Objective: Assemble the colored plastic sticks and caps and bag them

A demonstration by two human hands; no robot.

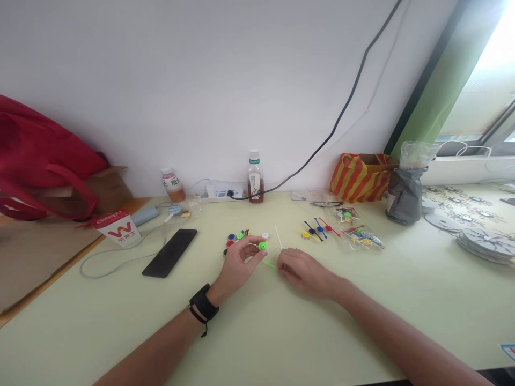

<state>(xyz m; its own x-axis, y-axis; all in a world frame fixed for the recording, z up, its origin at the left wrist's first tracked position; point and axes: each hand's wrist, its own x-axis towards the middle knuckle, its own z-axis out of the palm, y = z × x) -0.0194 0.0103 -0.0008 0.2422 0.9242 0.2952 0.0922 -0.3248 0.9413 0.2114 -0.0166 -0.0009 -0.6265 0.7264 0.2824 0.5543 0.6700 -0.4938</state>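
My left hand (241, 262) pinches a small green round plastic piece (263, 246) between thumb and fingertips, above the table. Low over the tabletop, my right hand (303, 271) has its fingers curled at one end of a thin green plastic arrow (269, 264); the fingertips partly hide it. Just behind that hand lies a white plastic arrow (278, 237). Several coloured round pieces (231, 236) lie behind my left hand, partly covered by it. To the right are assembled arrow spinners, among them a black one (312, 231), a blue one (320, 229) and a red one (329, 228).
Bagged spinners (364, 237), a striped bag (358, 177), a grey bag (405, 195) and stacked grey discs (486, 245) stand right. A dark bottle (256, 179) and power strip (223, 191) are behind. Left are a black phone (170, 253), cable and red-white box (120, 229).
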